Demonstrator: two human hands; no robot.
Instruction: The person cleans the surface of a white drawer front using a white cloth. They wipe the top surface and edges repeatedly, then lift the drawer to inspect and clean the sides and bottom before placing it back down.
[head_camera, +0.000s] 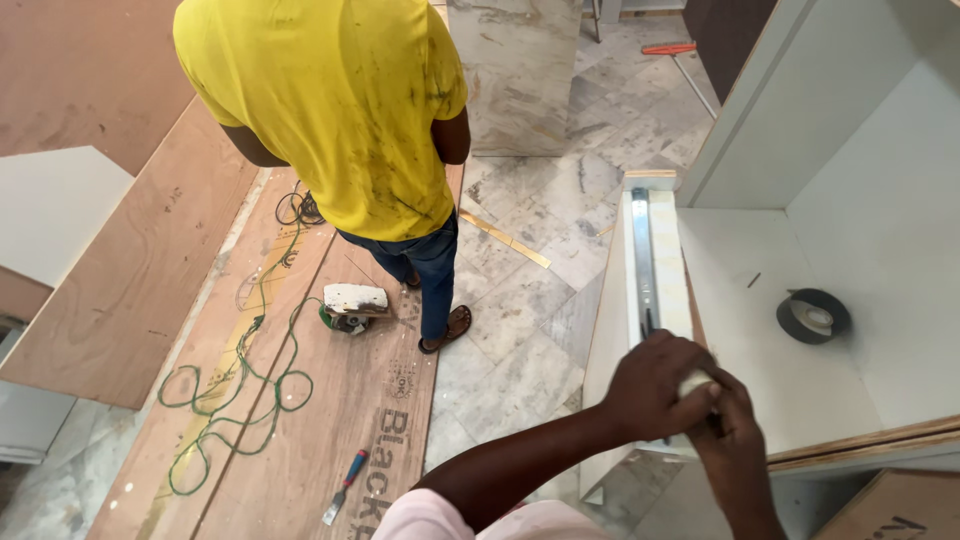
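Item: both hands on a white panel edge carrying a metal slide rail.

I see my left hand (655, 385) and right hand (728, 432) pressed together, pinching a small pale object I cannot identify, on the white panel (612, 330); metal rail (643, 260) at 12 o'clock, tape roll (813, 316) at 2, co-worker in yellow shirt (330, 110) at 10, chisel (345, 486) at 8.

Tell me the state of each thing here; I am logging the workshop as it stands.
left hand: closed around a pale object, on the white panel's end.
right hand: pressed against the left hand.
white panel: standing on edge beside the cabinet.
tape roll: lying flat inside the white cabinet.
power tool: resting on the plywood sheet, green cable loosely coiled.
chisel: lying flat.
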